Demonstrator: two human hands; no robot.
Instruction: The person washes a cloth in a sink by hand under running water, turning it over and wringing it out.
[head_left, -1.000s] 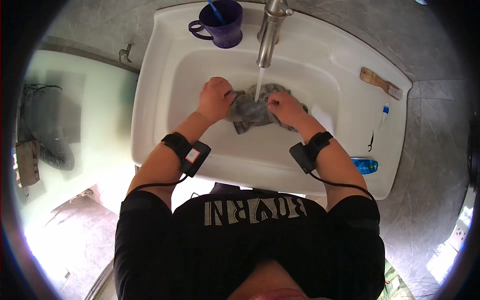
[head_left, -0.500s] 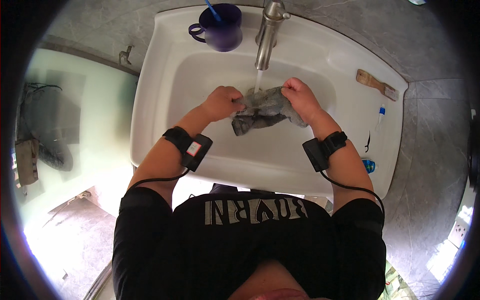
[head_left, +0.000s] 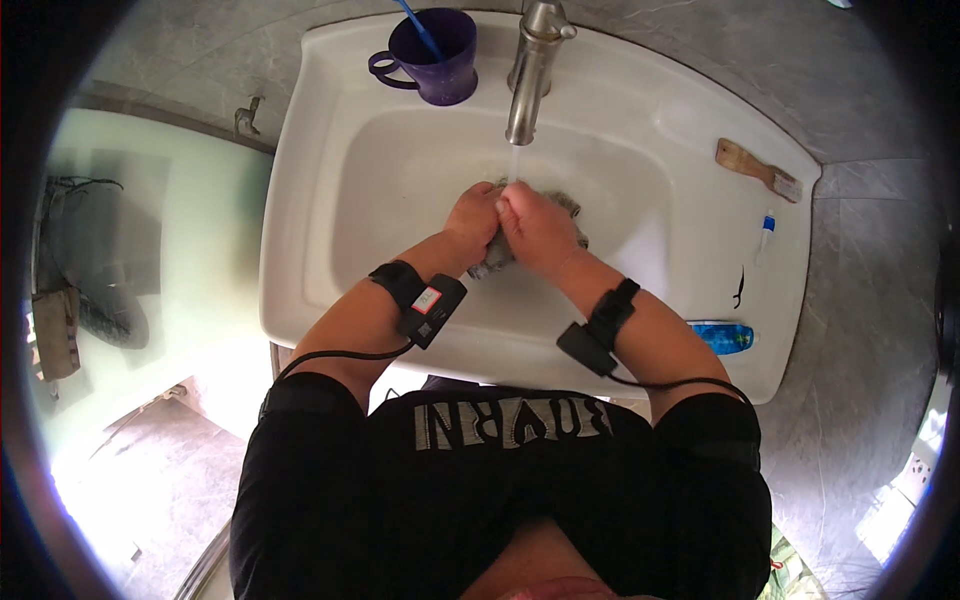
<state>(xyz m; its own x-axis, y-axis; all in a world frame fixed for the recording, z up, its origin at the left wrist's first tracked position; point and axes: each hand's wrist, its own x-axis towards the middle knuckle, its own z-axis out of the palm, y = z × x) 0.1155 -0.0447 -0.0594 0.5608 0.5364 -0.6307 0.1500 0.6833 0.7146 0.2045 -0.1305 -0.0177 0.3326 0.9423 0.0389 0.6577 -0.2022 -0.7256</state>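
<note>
A bunched grey wet cloth is in the sink basin, mostly covered by my hands. My left hand is closed on its left side. Pressed against it, my right hand is clenched round the middle of the cloth, with folds poking out beyond the knuckles and below the left hand. Water runs in a thin stream from the metal faucet onto the hands and cloth. What kind of fabric item it is, I cannot make out.
White sink with a wide rim. On its back left stands a purple mug holding a blue toothbrush. Along the right rim lie a wooden-handled brush, a small white tube with a blue cap, a black strip and a blue packet.
My hands have come together under the stream, the right one moving left. The cloth, stretched between them before, is now bunched up. My right forearm has uncovered more of the blue packet.
</note>
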